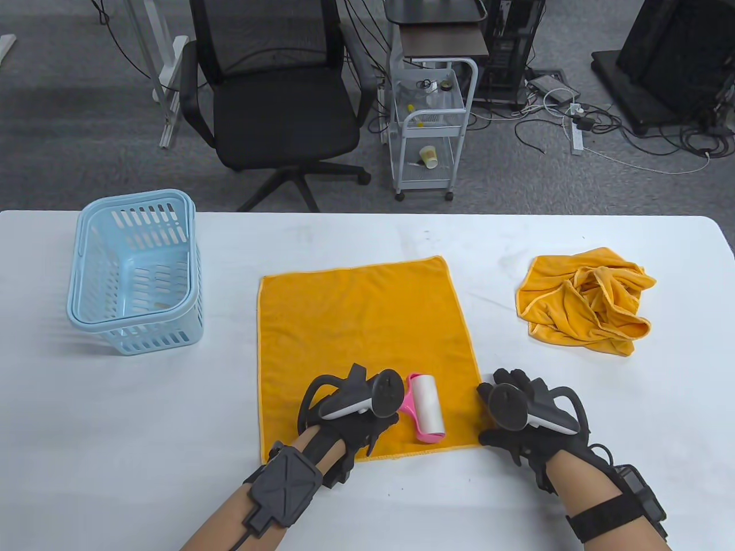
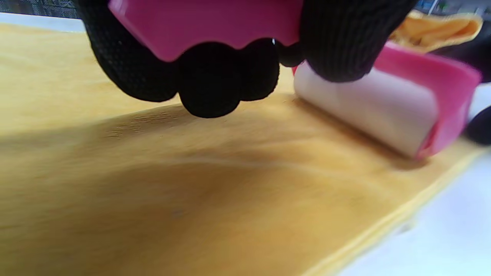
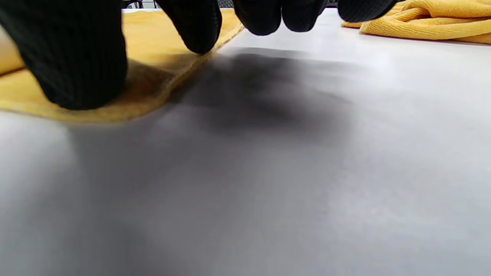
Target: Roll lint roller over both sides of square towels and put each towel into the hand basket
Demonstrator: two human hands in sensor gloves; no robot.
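Left hand point(image 1: 344, 419): we saw it clamped round the pink handle of the lint roller point(image 1: 426, 414); in the left wrist view the fingers point(image 2: 215, 76) curled over that handle, and the white roll lay on the flat towel point(image 1: 367, 344)
Right hand point(image 1: 525, 422): we found it at the flat towel's near right corner; in the right wrist view the thumb and one fingertip point(image 3: 195, 30) pressed the towel's edge to the counter point(image 1: 143, 430); the other fingers hung above bare counter, holding nothing
Lint roller: it sat on the near part of the flat towel, between our two hands; its roll touched the cloth
Flat towel: orange, spread open at the counter's middle
Crumpled towel point(image 1: 585, 301): orange, bunched in a heap on the right of the counter, well apart from the flat one
Hand basket point(image 1: 135, 270): light blue, slotted walls, upright at the left of the counter; we saw no towel in it
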